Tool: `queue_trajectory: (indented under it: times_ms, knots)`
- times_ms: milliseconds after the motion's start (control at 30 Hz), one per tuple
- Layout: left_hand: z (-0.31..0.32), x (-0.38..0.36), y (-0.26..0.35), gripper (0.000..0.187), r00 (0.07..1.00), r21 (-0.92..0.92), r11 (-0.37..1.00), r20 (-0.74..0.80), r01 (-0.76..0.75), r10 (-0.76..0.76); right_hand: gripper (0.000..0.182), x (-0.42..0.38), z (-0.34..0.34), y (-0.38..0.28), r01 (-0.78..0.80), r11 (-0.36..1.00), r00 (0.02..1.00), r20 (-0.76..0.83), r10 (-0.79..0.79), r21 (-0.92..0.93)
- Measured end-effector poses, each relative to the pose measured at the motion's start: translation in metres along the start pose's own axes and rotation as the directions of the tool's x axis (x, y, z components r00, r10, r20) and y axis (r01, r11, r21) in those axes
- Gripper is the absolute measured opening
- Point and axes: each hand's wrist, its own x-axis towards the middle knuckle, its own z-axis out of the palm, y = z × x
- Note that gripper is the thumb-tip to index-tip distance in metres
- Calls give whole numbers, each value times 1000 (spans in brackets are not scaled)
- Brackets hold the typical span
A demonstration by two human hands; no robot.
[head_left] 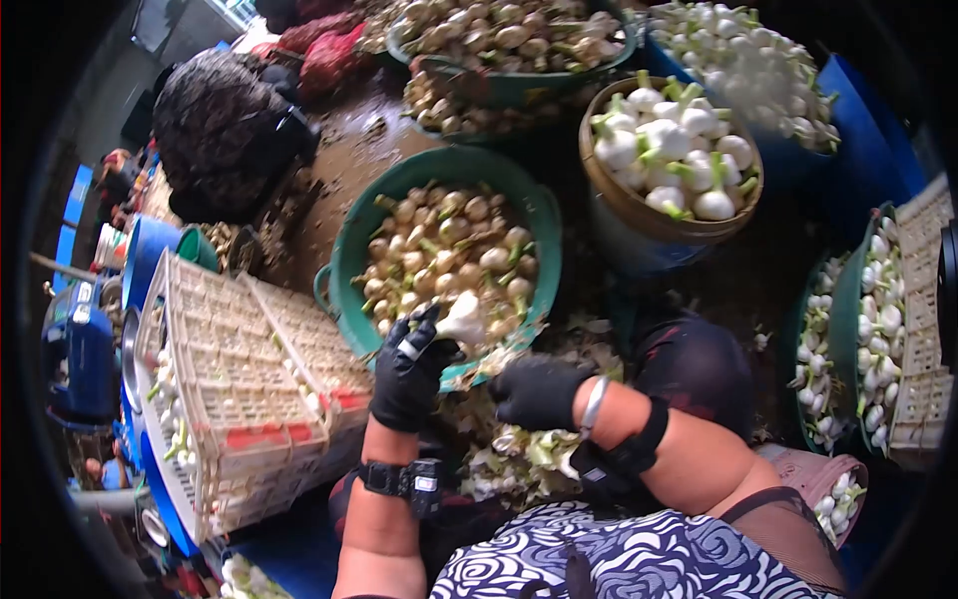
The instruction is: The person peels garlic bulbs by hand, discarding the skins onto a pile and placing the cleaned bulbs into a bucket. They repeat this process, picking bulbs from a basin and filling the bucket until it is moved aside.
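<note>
My left hand (409, 367), in a black glove, is closed on a white bulb (463, 321) over the near edge of a green basin (349, 240). Brown-skinned bulbs (449, 245) with short green stems fill much of that basin. To the right of the bulb is my right hand (539, 391), also black-gloved, with its fingers curled; whatever it may hold is hidden. Loose peelings (524, 461) lie below and between my hands.
A bucket (659, 235) of peeled white bulbs stands at the upper right. White plastic crates (249, 369) lean at the left. Another basin (479, 85) of bulbs is at the top. A green basket (845, 329) of white bulbs sits at the right.
</note>
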Motion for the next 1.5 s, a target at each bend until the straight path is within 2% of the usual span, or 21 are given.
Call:
queue_trajectory:
  times_ms: [67,100,133,200,267,333,400,467,533,567,667,700,800,867,933,1000,1067,1133,1267,1333,1500]
  knots:
    - [-17,25,-25,31,988,445,882,48,-155,149,26,-14,0,6,17,981,985,172,17,-194]
    - [8,33,-16,26,1000,177,984,22,-9,5,26,-19,-9,5,-33,981,990,131,58,-189]
    - [20,50,-19,20,916,666,629,293,-401,273,27,-27,-18,1,-78,981,990,98,97,-180]
    - [94,74,7,16,580,612,43,723,-790,376,28,-36,-32,1,-108,978,990,74,122,-176]
    - [169,92,25,23,650,526,387,668,-757,362,29,-43,-35,5,-14,982,994,107,35,-188]
    - [231,124,28,32,837,347,866,530,-360,136,32,-45,-31,9,-6,973,989,143,40,-232]
    - [280,159,15,35,542,384,449,783,-807,304,23,-50,-32,9,-37,990,995,83,49,-136]
    - [316,181,-1,33,335,347,7,902,-938,273,24,-51,-34,10,0,985,995,95,17,-174]
    - [330,213,-33,34,538,512,-199,837,-836,-105,25,-48,-27,13,-7,979,985,169,43,-204]
    - [327,208,-37,37,365,333,-234,924,-914,-113,26,-47,-24,13,-2,980,982,183,39,-199]
    - [312,195,-26,32,482,464,187,874,-866,64,26,-51,-25,18,40,991,977,215,-12,-127]
    - [299,183,-5,29,637,589,373,771,-717,8,25,-55,-33,14,7,988,976,217,27,-151]
    - [205,172,41,21,742,571,577,664,-584,94,22,-54,-29,16,5,971,990,136,29,-240]
    - [118,152,54,20,886,744,488,431,-456,170,25,-52,-33,17,-15,972,979,194,61,-233]
    - [18,131,51,26,967,981,-51,192,-186,168,24,-49,-33,19,-104,970,988,91,126,-219]
    - [-91,112,4,36,922,968,-164,235,-191,308,26,-50,-38,22,-80,978,973,-227,36,-192]
    - [-97,85,-11,41,994,992,-79,-93,97,52,32,-42,-47,18,-145,970,928,-368,65,-196]
    - [-106,93,-39,40,996,996,50,-79,77,30,35,-28,-47,26,-47,996,841,-541,-2,-77]
    - [-115,144,-91,36,993,998,15,59,-60,98,33,-10,-53,21,-7,999,722,-691,33,40]
    - [-119,171,-105,35,966,960,-280,-59,-14,-252,31,-4,-52,21,-5,993,718,-691,86,119]
    - [-149,157,-137,36,927,980,-192,-124,58,-354,29,9,-56,19,-10,991,731,-675,100,136]
